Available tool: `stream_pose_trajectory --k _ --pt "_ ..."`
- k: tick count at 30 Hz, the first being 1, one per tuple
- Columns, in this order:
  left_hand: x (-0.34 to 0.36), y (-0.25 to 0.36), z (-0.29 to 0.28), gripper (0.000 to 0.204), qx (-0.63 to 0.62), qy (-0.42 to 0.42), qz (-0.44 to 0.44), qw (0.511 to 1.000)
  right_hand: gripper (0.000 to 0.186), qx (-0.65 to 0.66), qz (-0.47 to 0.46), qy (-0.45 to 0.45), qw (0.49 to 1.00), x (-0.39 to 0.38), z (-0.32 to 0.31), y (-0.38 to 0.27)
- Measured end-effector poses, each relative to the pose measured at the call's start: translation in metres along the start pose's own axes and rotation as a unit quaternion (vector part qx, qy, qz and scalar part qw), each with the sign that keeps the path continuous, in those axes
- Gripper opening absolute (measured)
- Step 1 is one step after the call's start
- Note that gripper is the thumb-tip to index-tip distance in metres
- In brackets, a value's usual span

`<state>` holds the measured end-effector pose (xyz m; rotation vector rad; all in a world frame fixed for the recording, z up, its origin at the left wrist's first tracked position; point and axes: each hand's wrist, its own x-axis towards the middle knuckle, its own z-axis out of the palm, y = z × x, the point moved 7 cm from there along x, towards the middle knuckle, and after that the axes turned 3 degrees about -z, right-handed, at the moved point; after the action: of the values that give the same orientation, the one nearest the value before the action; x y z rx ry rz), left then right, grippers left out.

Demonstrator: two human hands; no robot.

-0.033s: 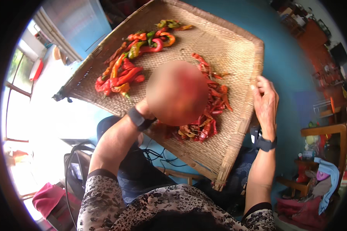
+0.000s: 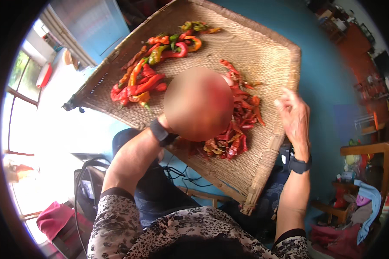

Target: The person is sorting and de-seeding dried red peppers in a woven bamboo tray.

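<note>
A woven winnowing basket [image 2: 270, 64] rests across my lap, tilted. My left hand [image 2: 164, 121] reaches over it to a pile of dried red chilies [image 2: 244, 114]. A round blurred patch covers most of that hand, so its fingers and anything in them are hidden. Fresher, glossy red, orange and green chilies [image 2: 149, 82] lie in a separate group at the basket's far left. My right hand [image 2: 296, 116] hovers at the basket's right rim, fingers loosely apart and holding nothing. Both wrists wear black bands.
To the right, a wooden chair [image 2: 363, 149] stands with clothes and small items heaped around it. A dark bag [image 2: 88, 185] and pink cloth [image 2: 55, 220] are at lower left. Black cables [image 2: 173, 172] hang below the basket. A blue door [image 2: 88, 28] stands at the far left.
My right hand has come off the basket's rim and moved slightly inward, its fingers loosening. The whole view has shifted slightly. My left hand stays over the dried chilies.
</note>
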<state>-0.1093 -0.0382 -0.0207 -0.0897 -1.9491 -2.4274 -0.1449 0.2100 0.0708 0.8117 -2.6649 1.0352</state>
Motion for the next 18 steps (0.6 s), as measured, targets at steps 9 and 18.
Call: stream_pose_trajectory --k 9,18 --pt "-0.008 0.022 0.048 0.014 -0.058 -0.079 -0.066 0.993 0.013 0.0 -0.112 -0.106 0.988 0.0 0.056 -0.053" --pt "-0.006 0.032 0.023 0.038 0.136 -0.078 0.001 0.988 0.015 -0.116 0.027 0.214 0.969 -0.005 -0.06 0.058"
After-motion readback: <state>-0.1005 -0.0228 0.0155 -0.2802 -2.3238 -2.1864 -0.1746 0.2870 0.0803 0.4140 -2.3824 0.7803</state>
